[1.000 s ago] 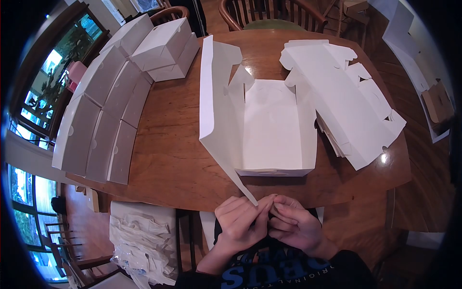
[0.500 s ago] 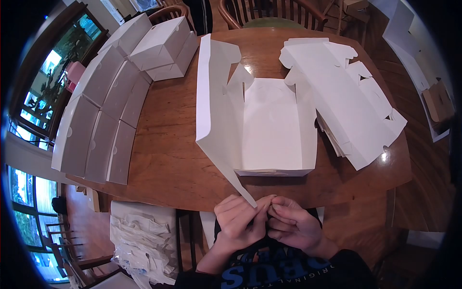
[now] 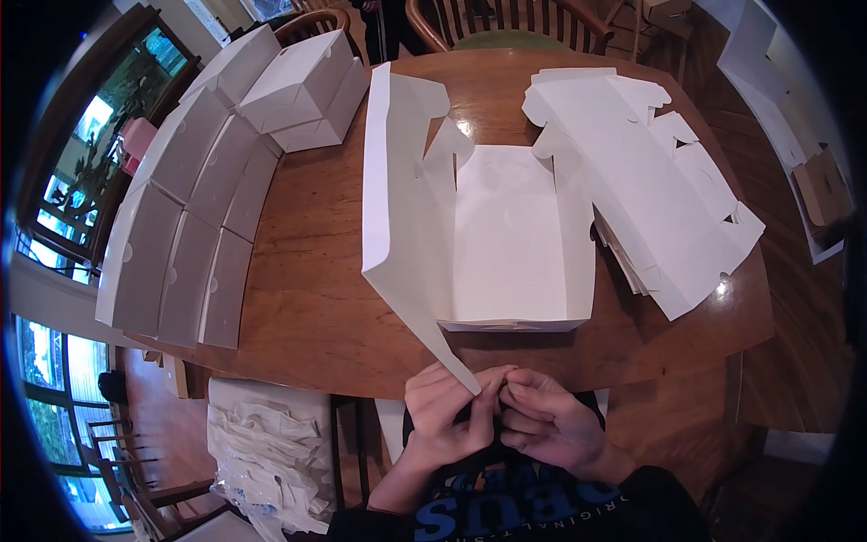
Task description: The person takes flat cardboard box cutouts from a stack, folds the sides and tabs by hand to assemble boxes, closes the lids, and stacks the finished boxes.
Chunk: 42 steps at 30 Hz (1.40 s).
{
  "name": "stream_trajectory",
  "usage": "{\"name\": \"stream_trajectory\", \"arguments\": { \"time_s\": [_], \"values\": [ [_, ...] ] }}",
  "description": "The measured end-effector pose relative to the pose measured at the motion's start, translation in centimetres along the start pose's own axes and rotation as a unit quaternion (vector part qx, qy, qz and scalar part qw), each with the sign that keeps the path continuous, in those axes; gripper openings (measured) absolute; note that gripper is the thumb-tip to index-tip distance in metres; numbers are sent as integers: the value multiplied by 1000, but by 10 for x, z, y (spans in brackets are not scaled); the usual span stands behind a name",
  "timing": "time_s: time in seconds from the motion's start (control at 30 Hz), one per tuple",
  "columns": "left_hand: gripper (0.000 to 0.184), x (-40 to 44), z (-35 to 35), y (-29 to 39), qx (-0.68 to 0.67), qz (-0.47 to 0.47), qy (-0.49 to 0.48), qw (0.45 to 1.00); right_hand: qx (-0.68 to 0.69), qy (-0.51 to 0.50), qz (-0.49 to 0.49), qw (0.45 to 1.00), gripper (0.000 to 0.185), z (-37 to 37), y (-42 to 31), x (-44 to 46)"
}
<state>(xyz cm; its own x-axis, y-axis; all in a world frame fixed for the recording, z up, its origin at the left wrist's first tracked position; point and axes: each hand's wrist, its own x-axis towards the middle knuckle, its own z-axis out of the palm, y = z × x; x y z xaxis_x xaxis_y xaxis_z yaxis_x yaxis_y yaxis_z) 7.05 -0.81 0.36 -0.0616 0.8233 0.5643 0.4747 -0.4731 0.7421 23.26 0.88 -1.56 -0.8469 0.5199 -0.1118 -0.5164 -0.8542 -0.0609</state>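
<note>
A white cardboard box [image 3: 508,230] stands open on the table, its lid [image 3: 376,172] raised along the left side. From the lid a narrow side flap [image 3: 429,334] slants down toward me. Its tip overlaps the fingers of my left hand [image 3: 444,414]; whether they touch is unclear. My left hand is closed, with thumb and forefinger pinched. Right beside it, my right hand [image 3: 553,417] is also closed in a pinch, the fingertips of both hands meeting at the table's near edge. Anything between those fingertips is too small to make out.
Folded white boxes [image 3: 172,244] are stacked along the left of the wooden table [image 3: 307,235]. Flat unfolded box sheets [image 3: 641,181] lie in a pile at right. Below the near edge, plastic bags [image 3: 271,452] lie on a seat. A person [image 3: 390,32] stands beyond the far edge.
My hands keep almost the same pinched pose. The lid and its flap have tilted slightly left. The person beyond the table has shifted, with a hand now showing.
</note>
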Motion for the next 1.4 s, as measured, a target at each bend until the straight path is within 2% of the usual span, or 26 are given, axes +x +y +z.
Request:
{"name": "stream_trajectory", "arguments": {
  "time_s": [0.43, 0.6, 0.67, 0.7, 0.8, 0.93, 1.0, 1.07, 1.13, 1.17, 1.23, 1.4],
  "values": [
    [26, 1, 5, -3, -26, -33, -6, 999, -6, 49, -8, 999, 18, 6, -4, 3],
    [28, 1, 0, -5, 14, -10, -32, 999, -12, 36, -19, 999, 19, 3, -3, 3],
    [29, 2, -6, -5, 23, -14, -54, 998, -45, 61, -44, 996, 22, 0, 0, 2],
    [29, 3, -7, -8, 23, 2, -51, 998, -68, 105, -52, 991, 26, 2, 0, 1],
    [28, 4, -8, -11, 3, 3, -52, 999, -64, 75, -93, 991, 23, -3, 2, 3],
    [28, -1, -8, -24, -49, 1, -54, 997, -72, 29, -54, 996, 23, -13, 2, 3],
    [29, 2, -12, -20, -27, 12, -65, 997, -176, 132, -93, 971, 20, 3, 9, 2],
    [30, 1, -15, -18, -8, 17, -79, 997, -173, 125, -99, 972, 20, 5, 10, 1],
    [34, -2, -18, -17, -1, 24, -115, 993, -233, 214, -110, 942, 20, 17, 13, 0],
    [34, -4, -20, -17, -3, 23, -116, 993, -232, 216, -110, 942, 20, 15, 14, -1],
    [36, -5, -23, -15, 33, 26, -144, 989, -233, 154, -143, 949, 19, 5, 16, -4],
    [33, -4, -32, -13, 58, 35, -172, 983, -300, 172, -159, 925, 18, 1, 20, -6]
  ]
}}
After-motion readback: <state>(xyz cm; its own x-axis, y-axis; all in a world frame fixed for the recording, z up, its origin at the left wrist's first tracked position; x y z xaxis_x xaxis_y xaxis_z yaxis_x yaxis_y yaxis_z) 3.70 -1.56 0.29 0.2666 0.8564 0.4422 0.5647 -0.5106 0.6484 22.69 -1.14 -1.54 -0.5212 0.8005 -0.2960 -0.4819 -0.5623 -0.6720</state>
